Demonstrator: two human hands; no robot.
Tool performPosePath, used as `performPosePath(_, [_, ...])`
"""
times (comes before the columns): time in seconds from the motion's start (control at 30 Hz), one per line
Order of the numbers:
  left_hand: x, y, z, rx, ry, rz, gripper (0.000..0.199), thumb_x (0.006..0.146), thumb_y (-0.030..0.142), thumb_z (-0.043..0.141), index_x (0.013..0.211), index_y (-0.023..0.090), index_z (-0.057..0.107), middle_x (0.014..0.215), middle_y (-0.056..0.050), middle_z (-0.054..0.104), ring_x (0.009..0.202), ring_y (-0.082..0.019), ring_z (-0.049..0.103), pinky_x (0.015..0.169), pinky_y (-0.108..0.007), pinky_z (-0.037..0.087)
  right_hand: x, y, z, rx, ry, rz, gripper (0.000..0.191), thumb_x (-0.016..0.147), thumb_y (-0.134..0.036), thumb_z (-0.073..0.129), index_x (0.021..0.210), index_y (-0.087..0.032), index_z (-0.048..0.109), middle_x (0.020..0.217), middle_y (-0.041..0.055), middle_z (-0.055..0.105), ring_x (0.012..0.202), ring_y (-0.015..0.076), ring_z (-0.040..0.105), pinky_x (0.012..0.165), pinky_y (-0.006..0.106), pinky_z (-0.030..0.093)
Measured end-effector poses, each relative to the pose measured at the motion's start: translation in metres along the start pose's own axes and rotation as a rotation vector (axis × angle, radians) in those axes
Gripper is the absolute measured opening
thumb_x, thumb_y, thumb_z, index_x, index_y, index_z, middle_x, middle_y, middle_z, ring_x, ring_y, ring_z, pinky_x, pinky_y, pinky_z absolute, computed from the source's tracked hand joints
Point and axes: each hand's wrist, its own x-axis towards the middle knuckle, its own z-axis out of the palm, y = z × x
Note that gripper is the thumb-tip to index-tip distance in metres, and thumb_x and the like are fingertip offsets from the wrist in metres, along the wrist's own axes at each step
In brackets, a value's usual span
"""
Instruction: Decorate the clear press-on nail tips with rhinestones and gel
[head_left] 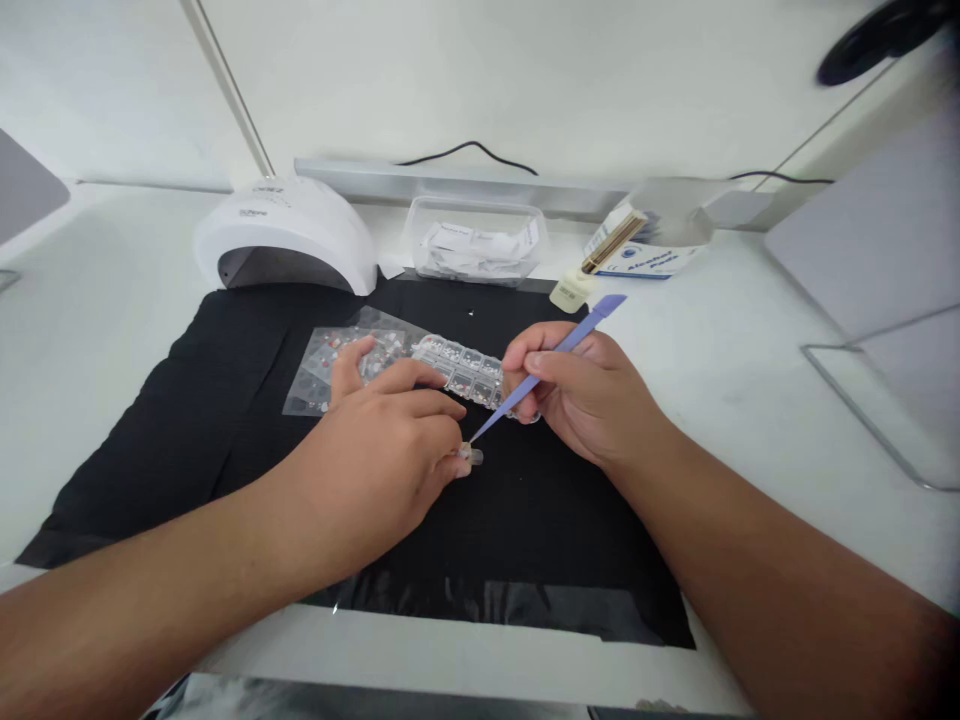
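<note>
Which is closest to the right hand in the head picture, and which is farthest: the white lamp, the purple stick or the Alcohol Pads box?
Nearest to the right hand first:
1. Purple stick: held in its fingers.
2. Alcohol Pads box: beyond the hand, a bit right.
3. White lamp: far over on the left, at the back.

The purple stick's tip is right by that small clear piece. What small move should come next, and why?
I'd probably press the purple stick down lightly with the right hand: its tip points at the small clear piece, and the left hand pinches that piece, which should steady it. Whether the tip already touches is hard to tell.
</note>
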Motion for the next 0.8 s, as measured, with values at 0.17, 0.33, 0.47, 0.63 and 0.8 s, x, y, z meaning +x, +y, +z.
performPosePath(0.17, [-0.0011,-0.0005,0.0017,0.012,0.028,0.015,0.017,0.088,0.021,0.062,0.073,0.022,0.071,0.096,0.001,0.077,0.112,-0.026,0.06,0.113,-0.065,0.007,0.0003,0.0006,0.0003,0.031,-0.008,-0.005,0.007,0.068,-0.016,0.059,0.068,-0.014,0.066,0.05,-0.0022,0.059,0.038,0.0088,0.054,0.041,0.022,0.041])
performPosePath(0.33, [-0.0003,-0.0011,0.0009,0.015,0.015,0.02,0.017,0.087,0.02,0.063,0.071,0.021,0.07,0.096,0.001,0.077,0.113,-0.028,0.061,0.111,-0.067,0.008,0.0,0.001,0.0002,0.093,-0.014,0.003,0.006,0.07,-0.018,0.06,0.069,-0.016,0.066,0.047,-0.0032,0.057,0.038,0.0104,0.053,0.043,0.024,0.042])
performPosePath(0.47, [0.0,-0.0009,0.0,0.008,0.014,0.023,0.017,0.087,0.021,0.064,0.072,0.021,0.071,0.097,0.002,0.077,0.112,-0.027,0.062,0.111,-0.067,0.008,0.0006,-0.0001,0.0001,0.063,0.009,-0.008,0.007,0.069,-0.017,0.061,0.068,-0.014,0.067,0.048,-0.0021,0.059,0.038,0.0101,0.054,0.041,0.022,0.042])
performPosePath(0.63, [-0.0028,-0.0021,0.0033,0.019,0.065,0.05,0.015,0.087,0.02,0.065,0.073,0.02,0.07,0.097,0.002,0.077,0.111,-0.027,0.062,0.11,-0.064,0.008,0.0021,-0.0009,-0.0035,0.052,-0.015,-0.033,0.011,0.069,-0.018,0.06,0.062,-0.013,0.067,0.045,-0.0002,0.059,0.038,0.0103,0.055,0.04,0.022,0.043])
performPosePath(0.8, [-0.003,-0.0033,0.004,0.026,0.081,0.062,0.015,0.088,0.021,0.065,0.073,0.021,0.07,0.096,0.002,0.077,0.111,-0.025,0.062,0.112,-0.061,0.008,0.0022,-0.0001,-0.0063,0.055,-0.066,-0.037,0.014,0.071,-0.019,0.06,0.059,-0.014,0.066,0.048,0.0004,0.059,0.04,0.0099,0.055,0.042,0.021,0.044])
